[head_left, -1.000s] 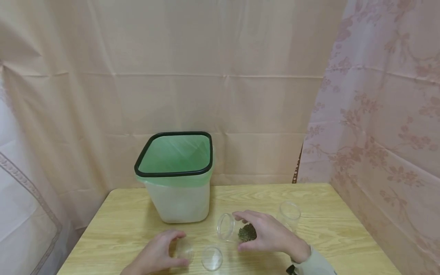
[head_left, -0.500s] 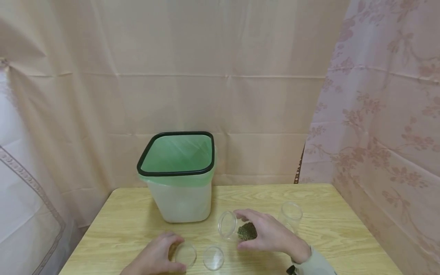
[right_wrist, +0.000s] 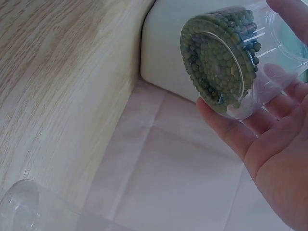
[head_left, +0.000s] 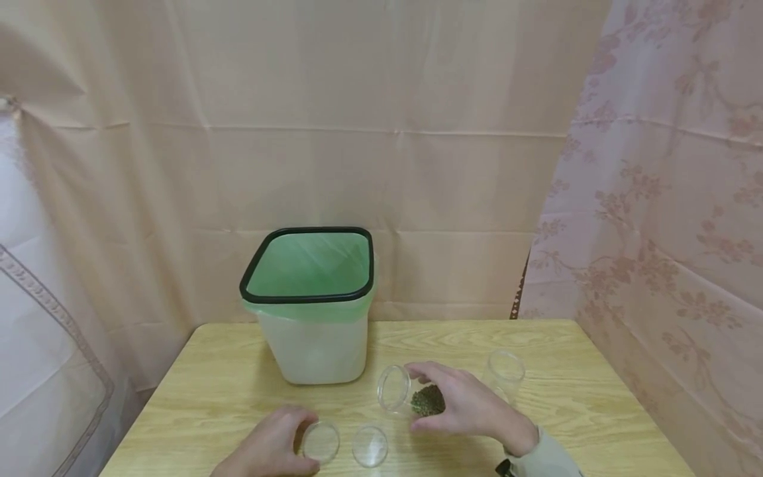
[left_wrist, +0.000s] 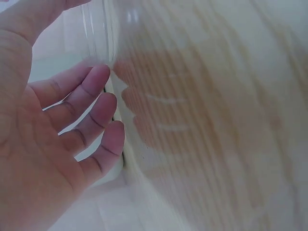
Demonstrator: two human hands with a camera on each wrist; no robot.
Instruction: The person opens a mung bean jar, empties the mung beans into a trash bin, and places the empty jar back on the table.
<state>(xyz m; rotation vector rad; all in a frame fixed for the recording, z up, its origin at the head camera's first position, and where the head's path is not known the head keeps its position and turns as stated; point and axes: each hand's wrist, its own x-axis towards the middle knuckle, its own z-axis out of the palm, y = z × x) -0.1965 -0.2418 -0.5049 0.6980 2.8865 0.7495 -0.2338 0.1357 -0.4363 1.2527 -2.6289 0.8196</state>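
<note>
My right hand (head_left: 459, 401) holds a clear plastic jar (head_left: 401, 391), tilted on its side with its mouth to the left. Green mung beans (right_wrist: 216, 62) fill the bottom end of that jar in the right wrist view. On the left, my left hand (head_left: 271, 440) has thumb and fingers around the edge of a clear round lid (head_left: 322, 442) lying flat on the table. The left wrist view shows this lid's ridged rim (left_wrist: 98, 29) between thumb and index finger, the other fingers loosely bent. A second clear lid (head_left: 369, 446) lies between the hands.
A white bin (head_left: 316, 348) with a green liner (head_left: 312, 265) and black rim stands behind the left hand. Another clear jar (head_left: 504, 371) stands on the wooden table (head_left: 572, 404) behind the right wrist. Curtains (head_left: 453, 165) hang behind and beside the table.
The left lid has gone from tilted to flat on the table, and the left hand has drawn back slightly to the left. The right hand and its jar have barely moved.
</note>
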